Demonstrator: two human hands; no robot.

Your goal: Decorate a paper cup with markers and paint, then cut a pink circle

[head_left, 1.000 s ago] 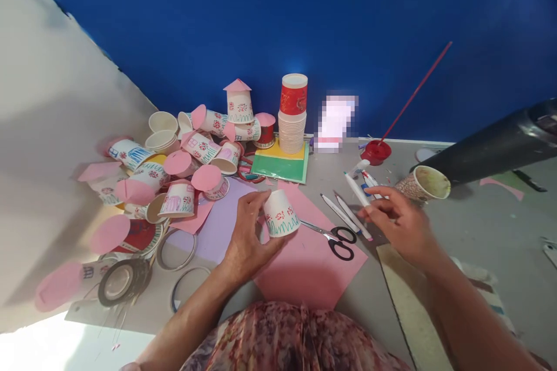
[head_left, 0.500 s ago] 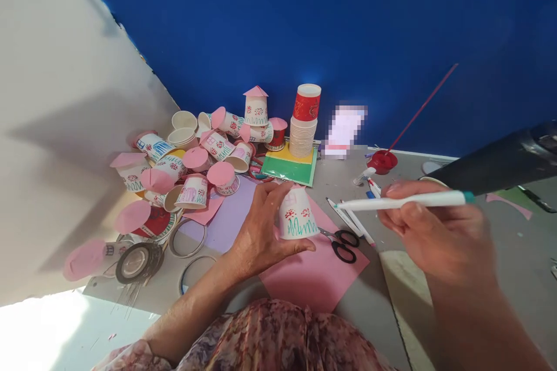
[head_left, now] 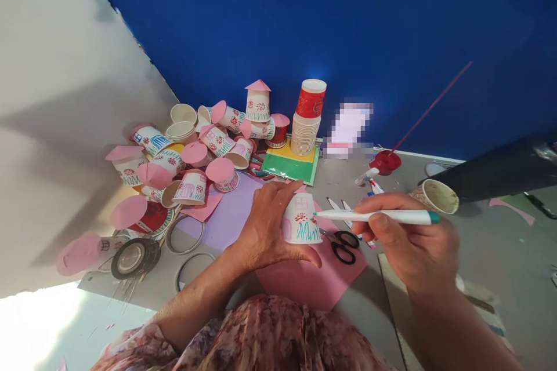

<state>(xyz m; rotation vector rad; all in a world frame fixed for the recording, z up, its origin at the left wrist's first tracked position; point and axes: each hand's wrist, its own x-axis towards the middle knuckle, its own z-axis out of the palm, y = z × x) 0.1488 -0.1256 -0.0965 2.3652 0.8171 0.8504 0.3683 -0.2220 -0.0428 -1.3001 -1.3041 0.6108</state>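
Left hand (head_left: 267, 229) is found part-curled, an inverted decorated cup (head_left: 301, 226) being held between its thumb and fingers just left of the scissors (head_left: 334, 237). By the right hand (head_left: 415, 249), closed in a writing grip right of the scissors, a white marker (head_left: 402, 217) is held with its tip directed at the cup; contact cannot be confirmed. Behind the scissors, a cup stack (head_left: 305, 134) is supported on a packet (head_left: 287, 169).

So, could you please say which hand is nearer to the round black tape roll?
Left: the left hand is right of the tape roll, holding a decorated white paper cup; the right hand, holding a white marker, is farther right.
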